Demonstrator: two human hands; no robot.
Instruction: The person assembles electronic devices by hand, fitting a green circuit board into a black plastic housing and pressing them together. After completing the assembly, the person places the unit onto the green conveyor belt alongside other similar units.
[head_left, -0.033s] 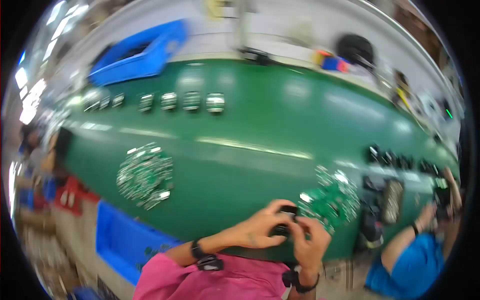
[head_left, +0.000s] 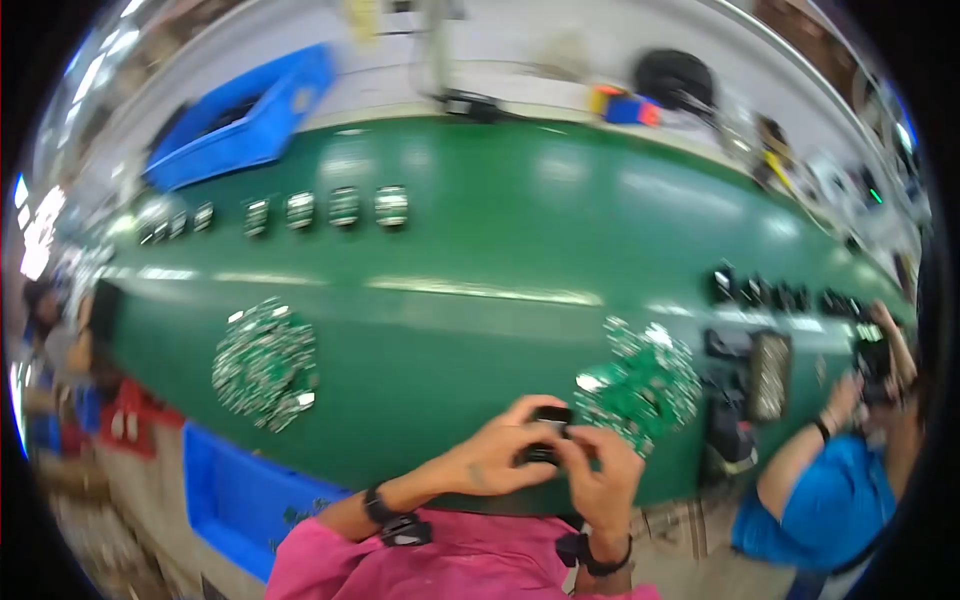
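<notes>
Near the front edge of the green table, my left hand is closed round a small black casing, thumb below and fingers above. My right hand meets it from the right, with thumb and fingertips pinched at the casing's edge. Whether those fingertips also hold some small part is hidden. Just beyond my right hand lies a loose pile of green circuit boards. A second heap of boards lies farther left on the table.
Short stacks of boards stand in a row at the back left, by a tilted blue crate. A blue bin sits below the front edge. At right, a co-worker in blue handles dark parts beside black pieces and a patterned block.
The whole view has shifted, so table and piles appear a little farther left. Both my hands keep the same grip on the black casing.
</notes>
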